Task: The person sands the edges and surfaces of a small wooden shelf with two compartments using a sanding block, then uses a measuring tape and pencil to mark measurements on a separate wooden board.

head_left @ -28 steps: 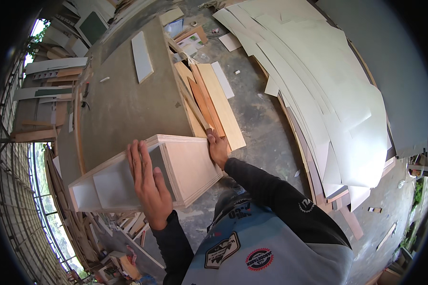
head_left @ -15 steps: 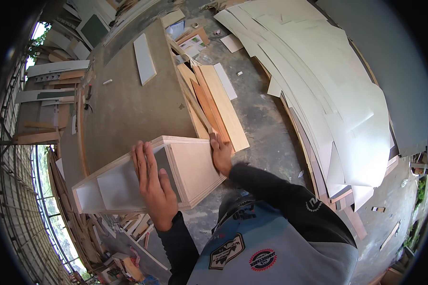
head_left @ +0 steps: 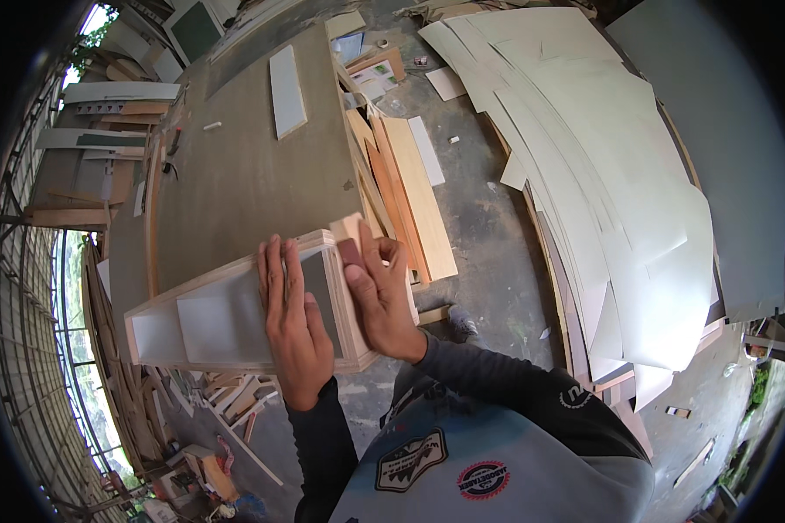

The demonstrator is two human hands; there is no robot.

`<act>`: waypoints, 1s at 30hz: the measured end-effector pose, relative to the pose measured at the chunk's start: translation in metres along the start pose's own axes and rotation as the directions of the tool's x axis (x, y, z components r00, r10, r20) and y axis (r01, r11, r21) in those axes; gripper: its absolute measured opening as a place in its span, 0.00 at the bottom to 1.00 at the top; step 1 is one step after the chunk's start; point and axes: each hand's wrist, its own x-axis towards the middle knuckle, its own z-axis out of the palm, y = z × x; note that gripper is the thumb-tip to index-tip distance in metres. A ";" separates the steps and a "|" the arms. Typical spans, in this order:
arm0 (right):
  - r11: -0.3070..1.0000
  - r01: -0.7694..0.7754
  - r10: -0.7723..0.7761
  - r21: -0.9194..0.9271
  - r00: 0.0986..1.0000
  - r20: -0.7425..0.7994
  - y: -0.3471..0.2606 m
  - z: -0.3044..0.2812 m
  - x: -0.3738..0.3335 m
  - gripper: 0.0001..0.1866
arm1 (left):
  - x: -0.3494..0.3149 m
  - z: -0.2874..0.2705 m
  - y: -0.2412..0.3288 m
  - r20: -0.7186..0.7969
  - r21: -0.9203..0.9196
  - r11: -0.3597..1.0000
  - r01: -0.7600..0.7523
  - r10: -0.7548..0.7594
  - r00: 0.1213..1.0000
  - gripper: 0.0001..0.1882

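"Where's the box (head_left: 349, 327) from where you stand?"

"Right in front of the person, at the near end of the big table (head_left: 253, 192). It's a long, pale wooden frame with white panels inside, open side up toward us. Its long axis runs left to right across the body, and the thick layered end is on the right."

"Which hand is nearer that end?"

"The right hand (head_left: 384, 301). It pinches a small block (head_left: 349, 250), pale wood with a reddish-brown face, thumb on the near side and fingers curled round the other. The block lies just past the fingertips, up against the far corner of that end, its length pointing away from the body, so roughly across the box's long axis."

"Touching the wood?"

"Looks right beside the edge; I can't tell whether it presses."

"And the left hand (head_left: 298, 322)?"

"Spread flat, nothing in it. The fingers lie straight over the opening to the far rim, thumb apart, just left of the end. How hard it bears down, I can't tell."

"What's out to the right?"

"Loose planks (head_left: 419, 209), beside the table, beyond the block."
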 end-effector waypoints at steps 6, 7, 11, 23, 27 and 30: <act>0.979 -0.183 0.181 -0.093 0.983 -0.031 0.099 -0.019 -0.005 0.31 | 0.013 0.003 0.003 0.018 0.028 0.999 -0.044 0.044 0.999 0.33; 0.945 -0.285 0.280 -0.160 0.958 -0.055 0.148 -0.023 -0.024 0.32 | 0.015 0.003 0.003 0.014 0.029 0.998 -0.056 0.056 0.998 0.33; 0.903 -0.402 0.407 -0.155 0.913 0.002 0.157 -0.010 -0.077 0.33 | 0.006 -0.004 -0.003 -0.003 0.038 0.999 -0.008 0.008 1.000 0.34; 0.798 -0.560 0.583 -0.225 0.811 0.050 0.145 -0.046 -0.113 0.34 | 0.006 0.001 0.009 0.003 0.033 0.999 -0.032 0.032 0.999 0.36; 0.957 -0.290 0.290 -0.009 0.956 0.050 -0.024 -0.019 -0.102 0.33 | 0.003 0.000 -0.003 -0.005 0.046 0.998 -0.048 0.048 0.999 0.36; 0.989 -0.146 0.147 -0.026 0.988 0.035 -0.040 -0.022 -0.109 0.31 | 0.002 0.003 0.000 0.001 0.048 0.998 -0.047 0.047 0.999 0.36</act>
